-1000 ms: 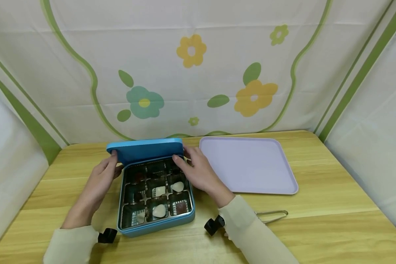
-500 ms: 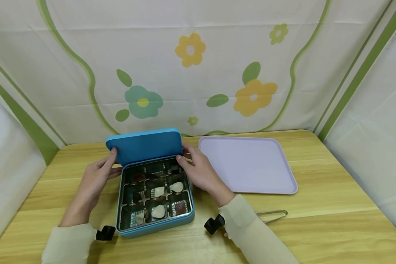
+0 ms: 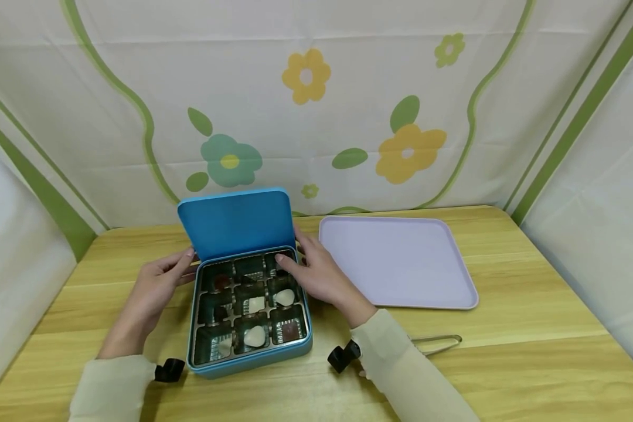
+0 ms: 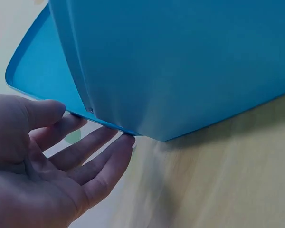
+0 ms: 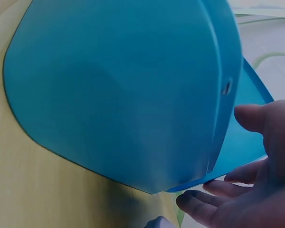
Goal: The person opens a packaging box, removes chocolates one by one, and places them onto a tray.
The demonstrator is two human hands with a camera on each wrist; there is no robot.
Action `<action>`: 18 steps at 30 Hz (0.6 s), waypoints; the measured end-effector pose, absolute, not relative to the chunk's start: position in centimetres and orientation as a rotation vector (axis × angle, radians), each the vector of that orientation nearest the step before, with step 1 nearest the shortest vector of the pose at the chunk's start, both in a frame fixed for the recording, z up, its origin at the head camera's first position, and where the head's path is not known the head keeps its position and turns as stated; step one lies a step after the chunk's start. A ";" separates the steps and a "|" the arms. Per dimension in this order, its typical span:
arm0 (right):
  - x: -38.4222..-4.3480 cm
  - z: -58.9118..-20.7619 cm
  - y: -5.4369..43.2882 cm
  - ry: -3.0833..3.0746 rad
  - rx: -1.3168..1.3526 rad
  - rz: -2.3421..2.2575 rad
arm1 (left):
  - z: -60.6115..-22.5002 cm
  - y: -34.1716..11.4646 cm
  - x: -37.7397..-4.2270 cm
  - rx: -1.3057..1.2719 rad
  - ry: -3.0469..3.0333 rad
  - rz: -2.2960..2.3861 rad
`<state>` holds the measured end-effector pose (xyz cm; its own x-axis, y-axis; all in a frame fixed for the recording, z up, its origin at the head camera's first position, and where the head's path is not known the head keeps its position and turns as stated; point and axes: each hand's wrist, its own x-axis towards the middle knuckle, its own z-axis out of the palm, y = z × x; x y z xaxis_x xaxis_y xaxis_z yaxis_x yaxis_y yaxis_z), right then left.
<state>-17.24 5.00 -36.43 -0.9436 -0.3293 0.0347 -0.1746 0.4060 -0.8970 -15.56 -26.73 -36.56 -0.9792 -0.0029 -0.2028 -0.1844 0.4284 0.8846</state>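
Observation:
A blue tin box [image 3: 250, 363] stands left of the table's middle, its hinged lid [image 3: 237, 225] raised and leaning back. Inside, a divided insert holds white pieces [image 3: 254, 337] and dark brown pieces [image 3: 289, 332] in separate compartments. At the back left corner is my left hand [image 3: 150, 287]; in the left wrist view its relaxed fingertips [image 4: 126, 140] touch the lid's lower edge near the hinge. My right hand [image 3: 322, 272] is at the back right corner, thumb over the insert, its other fingers loosely bent behind the lid's lower edge in the right wrist view.
A flat lilac tray [image 3: 395, 258] lies to the right of the box. Thin metal tongs [image 3: 443, 337] stick out from under my right sleeve [image 3: 406, 357], which hides part of them. A flower-printed cloth [image 3: 306, 135] hangs behind the wooden table [image 3: 533, 351].
The lid has swung up and back, from tilted low over the box's rear to leaning well open. My left thumb has come off the lid's face and moved down to its lower corner.

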 end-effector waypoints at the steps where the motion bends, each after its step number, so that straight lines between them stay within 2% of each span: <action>1: -17.3 -36.5 5.0 2.496 -0.453 -1.580 | -36.6 -26.6 -15.5 -0.157 2.503 1.583; 18: -17.8 -36.7 5.5 2.369 -0.502 -1.596 | -36.6 -26.1 -15.1 -0.089 2.462 1.505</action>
<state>-17.81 5.53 -36.75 -0.9120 -0.4100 -0.0076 -0.1470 0.3441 -0.9273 -15.10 -26.15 -36.63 -0.9659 0.0794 -0.2466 -0.1833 0.4634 0.8670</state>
